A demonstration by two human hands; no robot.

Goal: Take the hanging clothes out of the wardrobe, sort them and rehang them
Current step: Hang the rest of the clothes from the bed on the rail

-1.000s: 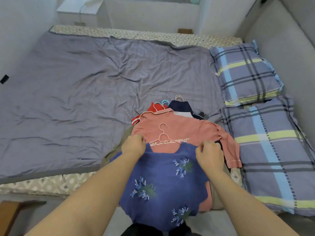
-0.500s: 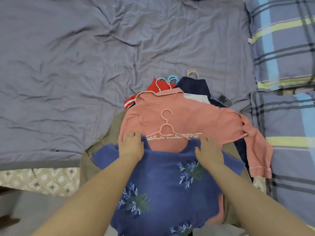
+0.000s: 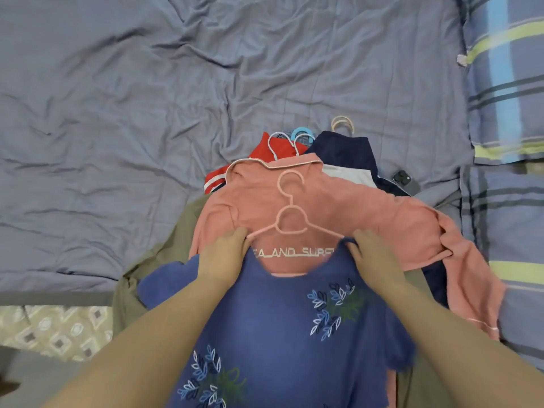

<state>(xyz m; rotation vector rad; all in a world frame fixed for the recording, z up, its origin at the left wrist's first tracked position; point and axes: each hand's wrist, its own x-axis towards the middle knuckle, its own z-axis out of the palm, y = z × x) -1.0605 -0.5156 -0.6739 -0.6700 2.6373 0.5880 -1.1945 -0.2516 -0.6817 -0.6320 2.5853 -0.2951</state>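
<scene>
While the left hand (image 3: 223, 257) and right hand (image 3: 374, 256) still grip the shoulders of the soft blue leaf-embroidered top (image 3: 279, 334), its thin pink plastic hanger (image 3: 290, 201) (hook bared) lies on a fuzzy salmon sweatshirt (image 3: 368, 219).

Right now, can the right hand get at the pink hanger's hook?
Probably yes: the hook lies bare on the pink shirt, just beyond the right hand, but that hand grips the blue shirt.

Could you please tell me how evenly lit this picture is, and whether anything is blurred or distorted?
Head view: soft, even light, no glare, faint shadows in the grey bedsheet folds. Head view: the pink hanger and the lettering on the pink sweater are sharp; the blue top smears at its lower right edge. Head view: the plaid pillows blur slightly at the frame's edge.
</scene>
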